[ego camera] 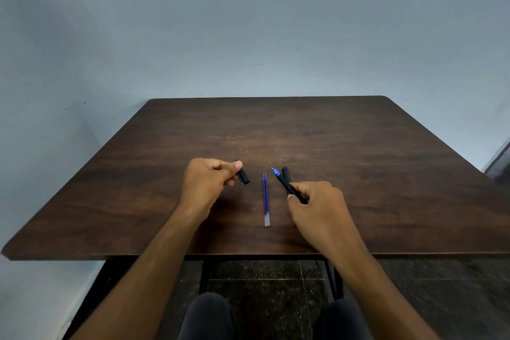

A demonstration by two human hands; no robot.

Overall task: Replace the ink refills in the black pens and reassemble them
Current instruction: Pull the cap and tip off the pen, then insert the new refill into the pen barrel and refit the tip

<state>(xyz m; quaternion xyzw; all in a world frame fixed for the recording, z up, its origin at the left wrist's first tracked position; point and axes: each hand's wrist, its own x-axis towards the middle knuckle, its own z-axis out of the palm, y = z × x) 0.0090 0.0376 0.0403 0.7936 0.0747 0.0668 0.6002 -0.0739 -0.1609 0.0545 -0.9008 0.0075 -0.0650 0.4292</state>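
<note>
My left hand (208,181) grips a short black pen cap (244,175), with thumb and fingers closed on its upper end. My right hand (317,205) holds a black pen (288,185) by its rear part; its blue tip points up and to the left, away from me. Another black piece (285,172), perhaps a second pen or cap, lies right behind it. Two blue ink refills (265,200) lie side by side on the table between my hands, tips pointing away from me, touching neither hand.
The dark wooden table (358,146) stands against a pale blue wall. Its front edge runs just below my forearms. My knees and a dark tiled floor show underneath.
</note>
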